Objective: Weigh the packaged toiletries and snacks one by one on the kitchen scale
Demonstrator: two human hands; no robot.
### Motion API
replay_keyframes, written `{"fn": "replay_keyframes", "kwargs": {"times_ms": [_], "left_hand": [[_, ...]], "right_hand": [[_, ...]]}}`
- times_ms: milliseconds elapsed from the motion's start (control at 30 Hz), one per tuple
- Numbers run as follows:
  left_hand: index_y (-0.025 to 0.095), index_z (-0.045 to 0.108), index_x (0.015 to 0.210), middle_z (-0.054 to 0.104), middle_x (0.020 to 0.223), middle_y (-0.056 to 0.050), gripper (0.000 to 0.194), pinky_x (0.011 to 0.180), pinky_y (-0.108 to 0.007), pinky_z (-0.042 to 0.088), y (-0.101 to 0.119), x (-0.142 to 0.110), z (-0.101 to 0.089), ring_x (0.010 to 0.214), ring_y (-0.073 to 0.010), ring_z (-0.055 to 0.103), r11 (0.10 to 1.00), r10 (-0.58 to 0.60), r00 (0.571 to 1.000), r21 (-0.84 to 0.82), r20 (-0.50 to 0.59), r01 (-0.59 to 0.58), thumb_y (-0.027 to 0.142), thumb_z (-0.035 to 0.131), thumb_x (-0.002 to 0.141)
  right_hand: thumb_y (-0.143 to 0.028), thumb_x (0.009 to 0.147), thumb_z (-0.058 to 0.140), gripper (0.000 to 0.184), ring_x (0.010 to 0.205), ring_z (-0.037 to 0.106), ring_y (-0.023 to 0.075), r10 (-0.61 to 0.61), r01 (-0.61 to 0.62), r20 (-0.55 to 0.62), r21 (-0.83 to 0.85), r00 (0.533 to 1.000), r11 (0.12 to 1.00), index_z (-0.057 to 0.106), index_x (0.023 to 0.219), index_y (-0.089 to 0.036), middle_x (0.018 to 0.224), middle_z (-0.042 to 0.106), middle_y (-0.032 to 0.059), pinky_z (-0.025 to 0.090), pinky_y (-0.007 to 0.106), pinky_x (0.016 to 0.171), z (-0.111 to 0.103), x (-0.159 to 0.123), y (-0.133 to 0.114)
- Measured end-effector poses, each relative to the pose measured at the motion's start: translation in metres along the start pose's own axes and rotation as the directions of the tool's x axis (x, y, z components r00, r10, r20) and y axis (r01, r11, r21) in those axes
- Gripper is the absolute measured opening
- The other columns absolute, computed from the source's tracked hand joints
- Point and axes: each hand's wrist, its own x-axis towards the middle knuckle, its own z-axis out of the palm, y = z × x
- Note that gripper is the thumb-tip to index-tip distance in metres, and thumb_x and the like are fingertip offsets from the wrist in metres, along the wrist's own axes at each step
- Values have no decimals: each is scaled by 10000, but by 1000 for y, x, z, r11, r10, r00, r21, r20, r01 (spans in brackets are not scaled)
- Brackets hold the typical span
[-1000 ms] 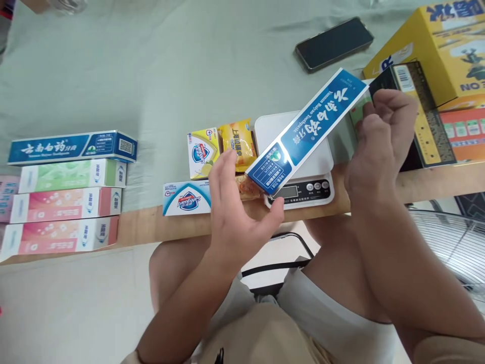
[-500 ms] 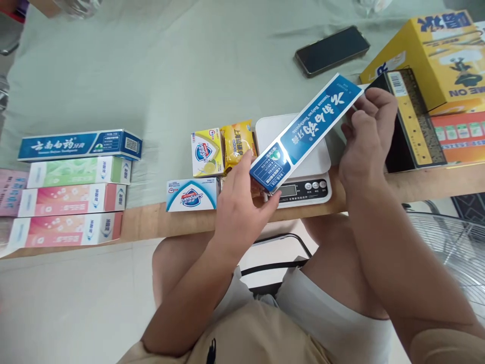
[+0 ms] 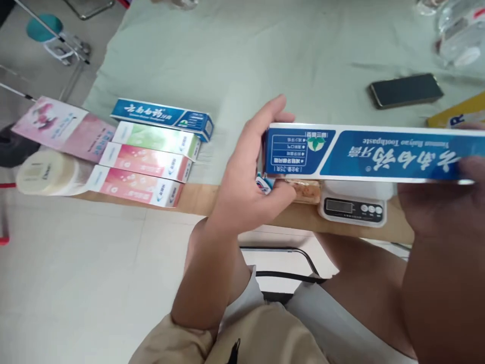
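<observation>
A long blue toothpaste box is held level above the table edge, its printing upside down to me. My left hand cups the box's left end, fingers along the far side and thumb below. My right hand grips the right end, partly cut off by the frame edge. Beneath the box, a white kitchen scale shows its display and buttons. A wrapped brownish bar lies left of the scale. Part of a blue-and-white soap box shows behind my left hand; the other soaps are hidden.
To the left lie another blue toothpaste box, a green box and two pink boxes. Beyond them are a larger pink box and a cream-lidded jar. A phone, yellow box and clear bottle stand right.
The toothpaste box has turned from slanted to level and come up closer to me, shifting right of the soaps. My view has swung left, showing the jar and floor.
</observation>
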Motion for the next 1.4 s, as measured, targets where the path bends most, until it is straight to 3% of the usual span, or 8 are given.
{"fn": "replay_keyframes", "kwargs": {"times_ms": [100, 267, 467, 700, 833, 1000, 1267, 1400], "left_hand": [[360, 447, 1555, 552, 1585, -23, 705, 1095, -405, 623, -11, -1, -35, 1507, -306, 546, 998, -17, 989, -58, -149, 9, 360, 634, 876], [356, 426, 1553, 535, 1622, -2, 639, 1296, -405, 453, -34, -13, -81, 1573, -242, 473, 997, 21, 948, -58, -318, -41, 291, 629, 951], [344, 404, 1562, 430, 1706, -45, 667, 1353, -561, 357, -65, -32, -112, 1666, -310, 299, 971, -218, 846, -20, -486, 239, 327, 666, 949], [280, 421, 1552, 455, 1681, -130, 696, 1264, -631, 450, -75, -31, -119, 1590, -381, 421, 863, -473, 745, -78, -469, 499, 330, 691, 913], [277, 494, 1477, 485, 1652, -128, 586, 1267, -627, 432, -70, -25, -114, 1577, -370, 431, 860, -477, 756, -60, -449, 508, 321, 670, 920], [309, 534, 1432, 478, 1649, -100, 529, 1224, -626, 470, -71, -24, -116, 1559, -374, 445, 835, -511, 727, -65, -459, 547, 319, 665, 919], [252, 551, 1407, 524, 1595, -127, 521, 1246, -612, 443, -69, -17, -111, 1529, -356, 477, 823, -497, 731, 14, -467, 569, 318, 628, 896], [268, 567, 1375, 566, 1548, -113, 487, 1216, -585, 478, -69, -17, -112, 1485, -343, 521, 816, -491, 726, 37, -482, 577, 321, 620, 894]], "right_hand": [[-265, 487, 798, 390, 762, 546, 194, 180, -179, 23, -25, 983, 984, 753, 842, -418, 886, 565, 15, 581, 519, 685, 38, -18, -23], [-508, 358, 1017, 556, 681, 552, 194, 258, -251, 146, -67, 955, 966, 727, 796, -325, 832, 574, 39, 583, 473, 528, 94, -24, -45], [-538, 341, 1058, 674, 760, 637, 203, 127, -140, 342, 12, 931, 990, 612, 769, -271, 826, 607, -4, 678, 586, 767, 199, -6, -51], [-474, 488, 1006, 665, 931, 720, 217, 161, -241, 542, 80, 825, 967, 546, 917, -260, 960, 703, -19, 675, 450, 769, 311, 6, -27], [-454, 684, 922, 449, 791, 672, 141, 50, 10, 531, -109, 846, 994, 598, 922, -254, 866, 682, -38, 595, 316, 694, 320, 15, -16], [-458, 887, 753, 218, 754, 646, 141, 50, 261, 605, -416, 795, 871, 743, 953, -250, 875, 730, -13, 573, 377, 765, 310, 25, -15], [-584, 686, 871, 720, 1086, 683, 288, -90, 583, 868, -248, 489, 774, 706, 1342, -336, 1246, 720, 10, 552, 592, 1056, 310, 42, -17], [-557, 726, 842, 669, 1087, 691, 302, -76, 585, 900, -212, 428, 783, 705, 1350, -359, 1249, 730, 0, 546, 623, 1059, 309, 49, -16]]}}
